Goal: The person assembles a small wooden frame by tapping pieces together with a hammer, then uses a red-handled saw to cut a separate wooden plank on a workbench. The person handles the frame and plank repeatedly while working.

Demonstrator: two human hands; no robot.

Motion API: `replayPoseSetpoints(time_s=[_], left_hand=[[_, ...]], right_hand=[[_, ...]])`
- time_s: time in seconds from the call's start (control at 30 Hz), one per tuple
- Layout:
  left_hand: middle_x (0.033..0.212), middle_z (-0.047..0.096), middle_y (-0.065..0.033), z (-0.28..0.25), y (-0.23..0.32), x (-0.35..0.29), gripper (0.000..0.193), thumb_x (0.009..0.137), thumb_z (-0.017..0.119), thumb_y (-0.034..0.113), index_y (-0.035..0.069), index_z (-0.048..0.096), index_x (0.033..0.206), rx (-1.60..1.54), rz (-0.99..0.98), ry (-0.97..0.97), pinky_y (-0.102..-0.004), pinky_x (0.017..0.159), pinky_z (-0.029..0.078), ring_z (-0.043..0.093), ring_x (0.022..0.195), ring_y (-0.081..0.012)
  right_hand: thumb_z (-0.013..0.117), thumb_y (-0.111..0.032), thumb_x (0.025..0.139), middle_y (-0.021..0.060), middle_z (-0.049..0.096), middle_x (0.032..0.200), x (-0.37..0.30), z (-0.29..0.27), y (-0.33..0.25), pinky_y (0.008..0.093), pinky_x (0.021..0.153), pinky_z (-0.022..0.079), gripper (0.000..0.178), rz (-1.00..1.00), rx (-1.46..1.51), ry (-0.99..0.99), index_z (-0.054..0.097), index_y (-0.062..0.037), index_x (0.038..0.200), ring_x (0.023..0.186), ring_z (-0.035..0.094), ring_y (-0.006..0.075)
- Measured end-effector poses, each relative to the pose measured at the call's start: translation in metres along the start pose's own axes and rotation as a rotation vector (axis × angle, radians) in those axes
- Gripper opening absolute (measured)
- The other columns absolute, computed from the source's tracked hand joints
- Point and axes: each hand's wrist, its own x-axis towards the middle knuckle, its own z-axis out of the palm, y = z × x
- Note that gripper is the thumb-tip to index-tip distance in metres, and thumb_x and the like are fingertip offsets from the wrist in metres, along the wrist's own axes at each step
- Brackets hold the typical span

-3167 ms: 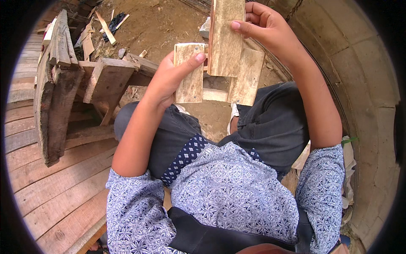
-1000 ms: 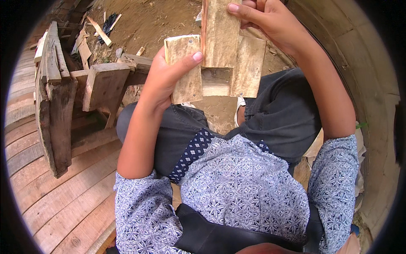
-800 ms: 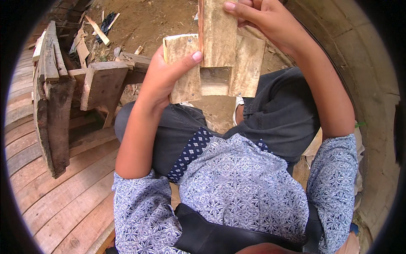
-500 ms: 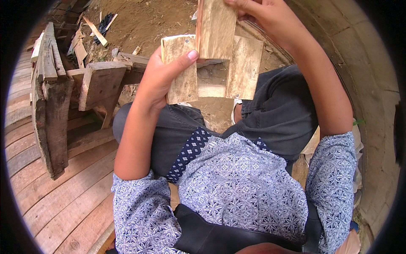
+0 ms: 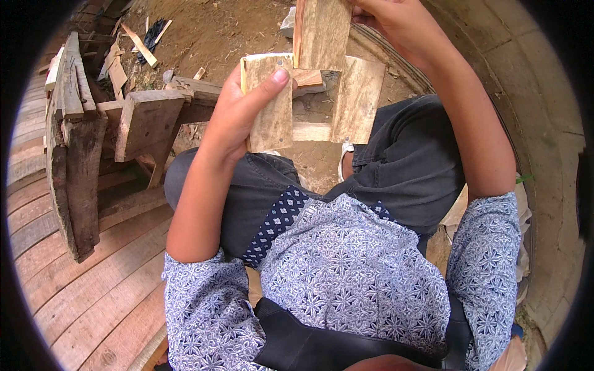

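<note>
My left hand [image 5: 244, 108] is closed round the left board of a small wooden frame [image 5: 357, 102], its thumb lying on the front face. Two upright boards make up the frame, joined by crosspieces, with nail heads showing near the corners. A loose-looking wooden board [image 5: 323, 34] stands upright over the gap, its lower end overlapping the upper crosspiece. My right hand [image 5: 387, 21] grips that board at its right edge, close to the picture's top. The board's upper end is cut off by the picture edge.
To the left stands a rough wooden bench-like structure [image 5: 83, 148] on a plank floor [image 5: 99, 290]. Wood scraps [image 5: 139, 45] and a dark plastic piece [image 5: 154, 37] lie on the bare soil. A curved pale wall-like surface [image 5: 550, 142] runs along the right.
The board in my right hand has moved up, uncovering more of the upper crosspiece. The frame in my left hand has shifted very slightly to the right.
</note>
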Motion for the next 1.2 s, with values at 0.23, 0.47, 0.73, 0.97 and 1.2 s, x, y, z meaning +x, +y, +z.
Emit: replayPoseSetpoints(time_s=[0.23,0.47,0.73,0.97,1.2], left_hand=[[0.099,0.068,-0.0091,-0.005,-0.003,0.0,0.044,0.092,0.071,0.031,0.001,0.056,0.119,0.017,-0.024,-0.009,-0.0302,0.08,0.053,0.065,0.091,-0.0141],[0.099,0.069,-0.0091,-0.007,-0.003,-0.003,0.04,0.093,0.069,0.03,0.0,0.057,0.117,-0.027,-0.03,0.013,-0.029,0.079,0.053,0.065,0.09,-0.0139],[0.114,0.067,-0.0122,0.001,0.001,-0.006,0.045,0.098,0.06,0.027,-0.003,0.052,0.131,-0.135,-0.133,0.047,-0.0325,0.084,0.056,0.068,0.098,-0.0181],[0.107,0.068,-0.0101,0.0,-0.007,-0.004,0.04,0.101,0.057,0.03,0.0,0.054,0.128,-0.148,-0.136,0.037,-0.0302,0.076,0.058,0.069,0.088,-0.0161],[0.11,0.067,-0.0111,0.003,0.001,-0.005,0.042,0.1,0.059,0.027,-0.002,0.051,0.13,-0.135,-0.081,-0.009,-0.0306,0.076,0.058,0.069,0.09,-0.0153]], right_hand=[[0.061,-0.02,0.101,-0.0012,0.061,0.091,0.002,0.002,0.009,0.0228,0.066,0.045,0.035,-0.039,-0.024,0.012,0.05,-0.0011,0.128,0.075,0.054,0.0065],[0.062,-0.019,0.1,-0.0028,0.061,0.089,0.006,-0.001,0.021,0.0226,0.066,0.045,0.032,-0.027,-0.059,-0.007,0.052,-0.0015,0.125,0.076,0.054,0.0043],[0.063,-0.015,0.098,0.0016,0.064,0.087,0.006,0.002,0.015,0.0249,0.063,0.046,0.027,-0.024,-0.053,0.028,0.054,0.0011,0.119,0.073,0.056,0.0077],[0.064,-0.014,0.097,0.0017,0.063,0.082,0.005,-0.004,0.016,0.0258,0.059,0.044,0.022,-0.018,-0.068,0.011,0.056,0.0015,0.111,0.069,0.054,0.007],[0.065,-0.015,0.097,0.002,0.064,0.085,0.004,-0.007,0.021,0.0252,0.063,0.046,0.024,0.014,-0.142,-0.045,0.056,0.0012,0.113,0.073,0.056,0.0073]])
